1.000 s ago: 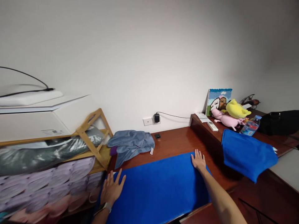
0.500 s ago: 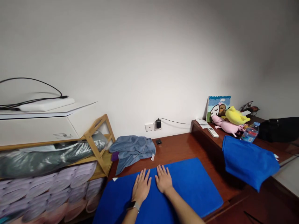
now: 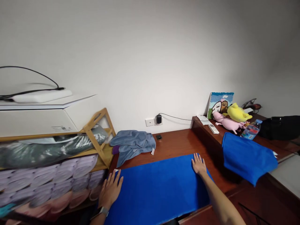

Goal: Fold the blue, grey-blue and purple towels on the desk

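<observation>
A bright blue cloth (image 3: 157, 184) lies spread flat on the reddish-brown wooden desk (image 3: 174, 143). My left hand (image 3: 110, 188), with a watch on its wrist, rests with spread fingers on the cloth's left side, close to a small white tag at its far corner. At the far right corner of the cloth, my right hand (image 3: 198, 163) lies flat, fingers stretched out. Neither hand holds anything. The near edge of the cloth reaches the front edge of the desk.
A crumpled grey-blue towel (image 3: 134, 145) lies behind the cloth. On the raised right ledge are another blue cloth (image 3: 248, 157), a water bottle (image 3: 252, 129), plush toys (image 3: 237, 113) and a remote (image 3: 213, 129). A wooden rack (image 3: 99, 137) with slippers (image 3: 56, 175) stands left.
My hands have moved apart from the middle of the blue cloth, the left one to its left side and the right one to its far right corner. The view has tilted slightly down.
</observation>
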{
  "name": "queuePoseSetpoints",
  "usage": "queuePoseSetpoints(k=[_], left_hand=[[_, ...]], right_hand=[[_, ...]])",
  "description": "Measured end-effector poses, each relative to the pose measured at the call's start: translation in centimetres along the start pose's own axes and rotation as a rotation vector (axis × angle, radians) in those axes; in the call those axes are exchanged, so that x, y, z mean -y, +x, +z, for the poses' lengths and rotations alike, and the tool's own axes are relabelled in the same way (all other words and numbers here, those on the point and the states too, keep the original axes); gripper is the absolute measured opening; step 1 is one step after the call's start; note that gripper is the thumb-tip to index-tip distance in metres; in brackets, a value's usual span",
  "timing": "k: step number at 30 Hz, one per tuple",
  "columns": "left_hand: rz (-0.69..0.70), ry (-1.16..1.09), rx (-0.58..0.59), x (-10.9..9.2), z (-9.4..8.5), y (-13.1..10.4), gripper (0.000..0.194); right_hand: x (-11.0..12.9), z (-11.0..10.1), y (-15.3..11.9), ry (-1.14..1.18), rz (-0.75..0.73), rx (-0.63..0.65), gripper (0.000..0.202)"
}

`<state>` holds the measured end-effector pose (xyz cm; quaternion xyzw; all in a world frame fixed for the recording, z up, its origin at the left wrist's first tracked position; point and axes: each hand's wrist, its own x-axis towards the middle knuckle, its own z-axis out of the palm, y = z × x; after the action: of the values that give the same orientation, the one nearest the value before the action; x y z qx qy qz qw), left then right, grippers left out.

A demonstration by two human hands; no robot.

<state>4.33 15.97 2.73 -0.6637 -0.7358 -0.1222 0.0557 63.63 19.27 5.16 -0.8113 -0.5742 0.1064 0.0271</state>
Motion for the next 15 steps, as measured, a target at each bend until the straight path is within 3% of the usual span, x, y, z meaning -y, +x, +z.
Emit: queuePoseSetpoints(k=[2,4,6,9,12,15], left_hand=[[0.049,-0.031,-0.029,-1.4,-1.3,-1.2,0.069],[0.138,-0.07,-0.048,-3.3,-2.2,-3.4,0.065],[0.244,-0.099,-0.037,-5.3,-2.7,-6.3,0.062],[0.331,-0.11,-0.012,-7.8,-3.1,-10.2,0.06],[0.316,-0.101,0.008,-7.8,-3.2,-12.2,0.059],[0.235,-0.074,0.047,-5.5,-2.8,-12.7,0.062]], right_hand=[[1.6,-0.8,-1.7,0.055,-0.032,-0.071,0.069],[4.4,-1.0,-5.1,0.135,-0.145,-0.202,0.067],[8.7,-0.1,-10.1,0.22,-0.337,-0.276,0.065],[16.7,2.8,-18.6,0.334,-0.645,-0.194,0.061],[23.6,5.7,-24.5,0.401,-0.776,-0.097,0.061],[26.3,7.3,-25.8,0.413,-0.76,-0.001,0.063]])
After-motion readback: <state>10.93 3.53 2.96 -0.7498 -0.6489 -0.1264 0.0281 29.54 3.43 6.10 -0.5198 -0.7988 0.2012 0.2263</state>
